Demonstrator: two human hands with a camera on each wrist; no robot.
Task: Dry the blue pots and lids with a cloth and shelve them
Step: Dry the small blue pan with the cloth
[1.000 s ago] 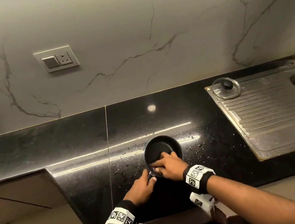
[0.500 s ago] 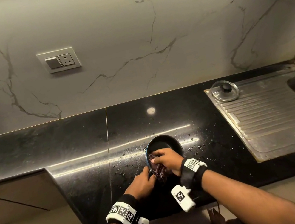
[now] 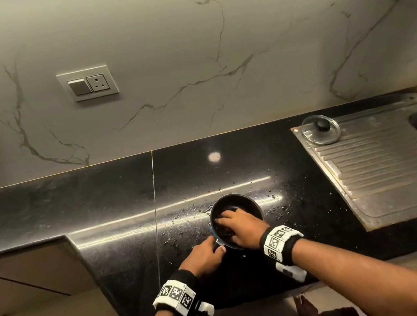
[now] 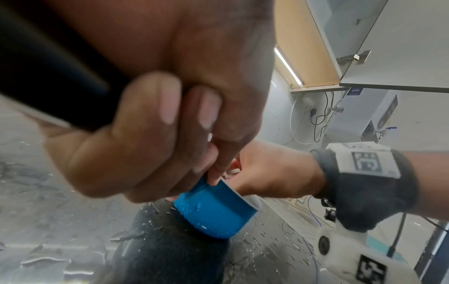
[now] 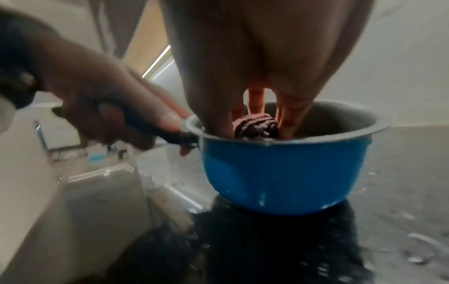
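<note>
At the wet table's [image 3: 114,199] front edge, the left hand [image 3: 205,256] grips the blue pot's [image 5: 286,173] handle at eight o'clock while the right hand [image 3: 239,226] presses a bunched cloth [image 5: 255,126] inside; firm, slow circles should dry it best.

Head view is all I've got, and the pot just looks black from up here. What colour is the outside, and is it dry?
Observer: The pot is blue outside, and the left wrist view shows water beads on its wall.
Operator: Is there a cloth under the right hand?
Observer: Yes. The right hand presses a dark bunched cloth down inside the pot; the right wrist view shows it between the fingers.
Operator: And what is the left hand gripping?
Observer: The left hand is curled round the pot's black handle, right where it joins the rim.
</note>
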